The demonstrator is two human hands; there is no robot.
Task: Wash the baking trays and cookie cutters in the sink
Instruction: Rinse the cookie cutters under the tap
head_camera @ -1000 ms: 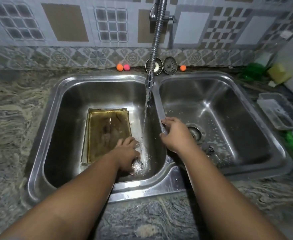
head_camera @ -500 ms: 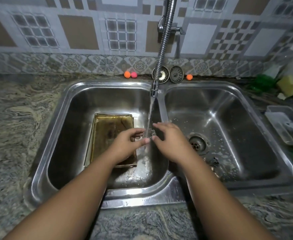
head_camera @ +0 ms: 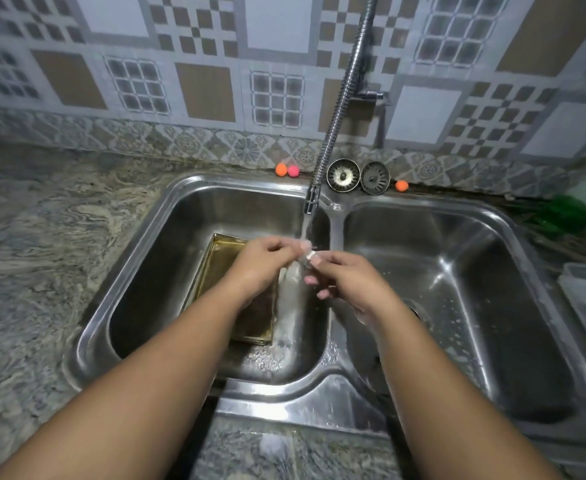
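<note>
The person holds a small cookie cutter [head_camera: 308, 255] under the running water [head_camera: 289, 306] that falls from the tap [head_camera: 336, 112]. It is up in the air over the left bowl of the sink [head_camera: 167, 209], between the two hands. It is tiny and blurry, so its shape is hard to tell. The left hand [head_camera: 263, 261] pinches one side of it with its fingertips. The right hand [head_camera: 350, 278] pinches the other side. Both grips are closed on the cutter.

A baking tray [head_camera: 215, 268] lies flat on the bottom of the left bowl, partly under the left arm. It looks brown and greasy, so it likely needs washing too.

This step looks like rinsing the cutter. To do it well, the person should turn the cutter slowly so the water reaches every side and the inside corners. The fingers should rub along the edges gently, because thin metal edges may be sharp. The grip should be firm, since a wet little thing can slip and drop into the bowl. Holding it lower would likely make less splash on the tabletop [head_camera: 42, 237].
</note>
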